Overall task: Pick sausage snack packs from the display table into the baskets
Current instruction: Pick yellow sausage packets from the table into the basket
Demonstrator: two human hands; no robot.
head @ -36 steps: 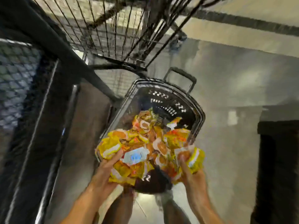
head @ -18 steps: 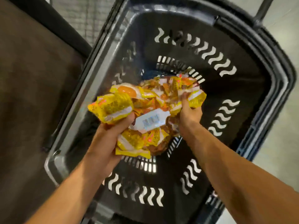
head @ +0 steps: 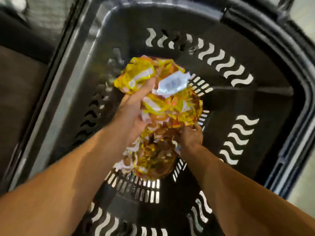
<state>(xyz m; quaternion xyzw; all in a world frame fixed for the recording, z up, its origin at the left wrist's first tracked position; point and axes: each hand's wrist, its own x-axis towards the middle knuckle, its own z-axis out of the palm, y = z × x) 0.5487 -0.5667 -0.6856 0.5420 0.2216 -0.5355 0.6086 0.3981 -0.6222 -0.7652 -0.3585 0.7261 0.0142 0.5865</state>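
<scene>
A big bunch of yellow and orange sausage snack packs hangs deep inside the black plastic basket. My left hand grips the bunch from the left, thumb up against a yellow pack. My right hand holds the bunch from below right, fingers curled into the packs. A white barcode label shows on top. The lower part of the bunch sags toward the slotted basket floor; whether it touches the floor I cannot tell.
The basket's walls have wavy white slots and its rim curves round on the right. A dark brown surface lies to the left of the basket. Pale floor shows at the right edge.
Both hands have lowered the bunch of packs deeper into the basket. The bunch now sags lower and my right hand has shifted under it.
</scene>
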